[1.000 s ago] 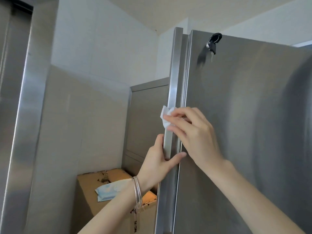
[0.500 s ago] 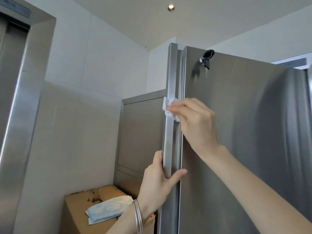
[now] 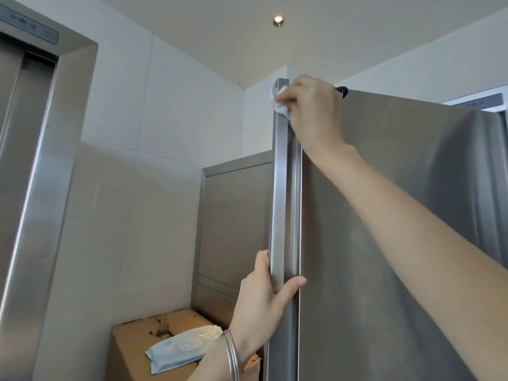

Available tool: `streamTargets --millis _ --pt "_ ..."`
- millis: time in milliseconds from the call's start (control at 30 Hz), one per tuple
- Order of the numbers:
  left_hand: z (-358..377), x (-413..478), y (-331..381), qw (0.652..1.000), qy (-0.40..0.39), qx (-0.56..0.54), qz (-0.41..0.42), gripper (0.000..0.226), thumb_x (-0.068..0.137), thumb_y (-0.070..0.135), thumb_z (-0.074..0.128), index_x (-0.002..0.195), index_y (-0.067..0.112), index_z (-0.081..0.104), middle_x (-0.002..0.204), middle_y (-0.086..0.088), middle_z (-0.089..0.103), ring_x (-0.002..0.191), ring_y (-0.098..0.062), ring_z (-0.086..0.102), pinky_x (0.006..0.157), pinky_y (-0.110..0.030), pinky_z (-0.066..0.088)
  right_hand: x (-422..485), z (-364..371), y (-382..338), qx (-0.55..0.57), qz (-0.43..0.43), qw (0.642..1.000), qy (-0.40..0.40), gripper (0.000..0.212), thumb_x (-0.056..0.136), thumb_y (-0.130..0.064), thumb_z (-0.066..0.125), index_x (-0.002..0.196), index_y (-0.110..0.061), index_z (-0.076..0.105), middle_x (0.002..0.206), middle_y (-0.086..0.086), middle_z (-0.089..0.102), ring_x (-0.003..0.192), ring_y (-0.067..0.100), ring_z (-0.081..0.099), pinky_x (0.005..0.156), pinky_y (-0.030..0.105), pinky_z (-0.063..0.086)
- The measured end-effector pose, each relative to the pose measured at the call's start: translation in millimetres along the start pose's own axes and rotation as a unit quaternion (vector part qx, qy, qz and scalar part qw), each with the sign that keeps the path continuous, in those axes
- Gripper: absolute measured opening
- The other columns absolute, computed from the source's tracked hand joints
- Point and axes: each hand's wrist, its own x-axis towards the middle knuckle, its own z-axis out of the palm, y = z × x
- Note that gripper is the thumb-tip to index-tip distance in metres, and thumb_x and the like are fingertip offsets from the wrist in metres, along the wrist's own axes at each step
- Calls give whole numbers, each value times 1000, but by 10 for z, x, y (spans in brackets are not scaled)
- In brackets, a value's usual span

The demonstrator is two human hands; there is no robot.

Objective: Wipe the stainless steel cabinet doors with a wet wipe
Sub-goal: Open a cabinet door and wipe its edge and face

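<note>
An open stainless steel cabinet door (image 3: 384,243) fills the right half of the view, its narrow edge (image 3: 279,188) facing me. My right hand (image 3: 313,111) is at the very top of that edge and pinches a crumpled white wet wipe (image 3: 279,101) against it. My left hand (image 3: 264,301), bangles on its wrist, grips the door edge lower down, fingers behind it and thumb across the front. A dark key (image 3: 342,91) sticks out of the door face near the top, mostly hidden behind my right hand.
A cardboard box (image 3: 132,342) stands on the floor at lower centre with a pack of wet wipes (image 3: 181,349) on top. Behind it is a lower steel cabinet (image 3: 233,215). A steel lift door frame (image 3: 49,188) runs up the left side. Tiled walls surround the corner.
My right hand has slid the wipe up the door edge from about mid-height to the top corner. My left hand has kept its grip on the edge. The camera has tilted upward.
</note>
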Motion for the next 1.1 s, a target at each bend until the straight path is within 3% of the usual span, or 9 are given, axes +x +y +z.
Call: streamTargets --millis 133,267,367,533,633,733,900,1000,1100 --pt "14 3 -32 1000 4 9 4 38 75 62 57 98 35 43 90 23 63 80 -7 60 69 -18 46 154 120 49 -16 28 999 30 18 87 -7 59 95 -11 74 92 7 65 85 27 59 64 29 37" --pt "7 6 -28 1000 5 -7 6 51 74 72 57 102 31 45 88 20 65 81 -5 62 73 -24 50 -602 22 -96 52 -3 994 97 11 78 -3 67 80 -9 76 73 7 67 65 27 61 56 25 41" --pt "3 14 -21 1000 3 -20 -1 50 70 65 56 103 29 47 88 12 68 81 -5 63 76 -27 51 -610 -16 -21 53 -59 995 67 5 78 -5 71 75 -6 74 72 7 68 63 27 62 53 30 49" --pt "16 9 -49 1000 14 -25 4 45 70 62 58 97 28 48 84 14 65 74 -9 61 69 -23 49 80 79 111 -75 7 997 -3 17 87 -8 52 90 -9 68 93 6 64 86 26 58 65 35 45" --pt "27 5 -43 999 18 -28 1 46 69 64 57 96 28 47 82 12 65 70 -10 60 63 -21 46 -89 58 47 -80 49 995 17 18 82 -5 50 86 -11 67 88 7 63 78 27 57 59 31 35" --pt "27 2 -31 999 24 -22 3 49 67 66 55 94 27 46 79 10 67 70 -9 60 65 -22 46 -522 -32 -46 -47 13 998 26 17 77 -4 51 77 -6 67 75 12 62 64 30 55 56 32 38" --pt "36 3 -25 1000 23 -21 3 44 70 61 57 94 26 46 78 5 66 70 -13 59 67 -26 47 -106 -30 31 -81 30 996 -30 24 77 -1 43 85 -6 65 90 10 65 83 29 59 69 39 43" --pt "37 -28 -26 999 30 -22 4 42 72 61 59 89 26 45 77 12 64 68 -12 58 64 -23 45 -182 15 -17 -49 42 998 24 17 73 4 44 75 -1 60 81 14 63 75 33 55 62 39 40" --pt "77 -189 -100 999 44 14 0 44 70 66 54 78 28 35 62 15 57 61 -14 51 57 -24 37 -763 1 -154 -20 -5 997 80 12 75 6 56 65 0 59 65 14 58 60 27 50 55 28 27"
